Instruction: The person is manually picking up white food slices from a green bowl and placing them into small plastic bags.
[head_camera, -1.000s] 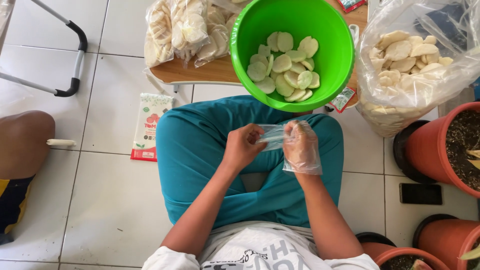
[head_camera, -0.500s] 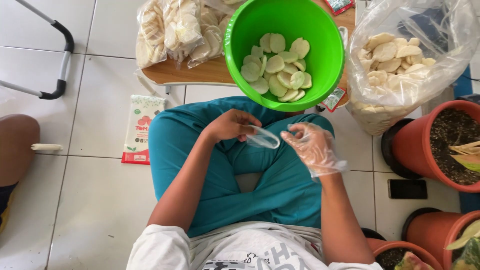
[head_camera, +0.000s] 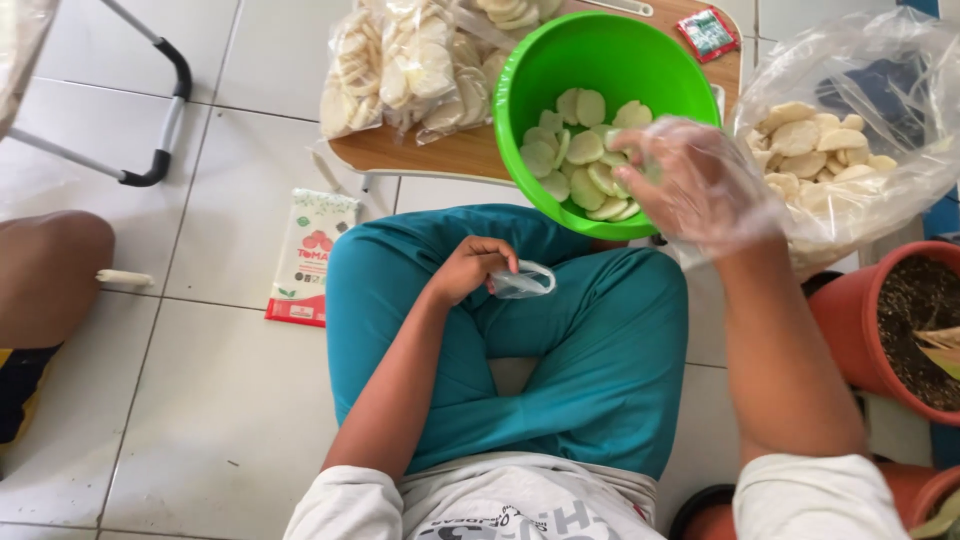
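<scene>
My left hand (head_camera: 468, 268) rests on my teal-trousered lap and holds a small clear plastic bag (head_camera: 521, 281) by its mouth. My right hand (head_camera: 690, 185), covered by a thin clear plastic glove, reaches into the green bowl (head_camera: 545, 85) and its fingers touch the pale round crackers (head_camera: 585, 155) inside. I cannot tell whether the fingers have closed on a cracker. The bowl stands on a low wooden board (head_camera: 430, 150) in front of my crossed legs.
Filled clear bags of crackers (head_camera: 405, 65) lie on the board's left. A big open plastic bag of crackers (head_camera: 835, 150) sits at the right, above terracotta pots (head_camera: 880, 330). A flat red-and-white packet (head_camera: 310, 255) lies on the tiled floor. Another person's knee (head_camera: 50, 275) is at far left.
My right hand left the small bag and rose from my lap into the green bowl. My left hand stayed on the lap, keeping the bag.
</scene>
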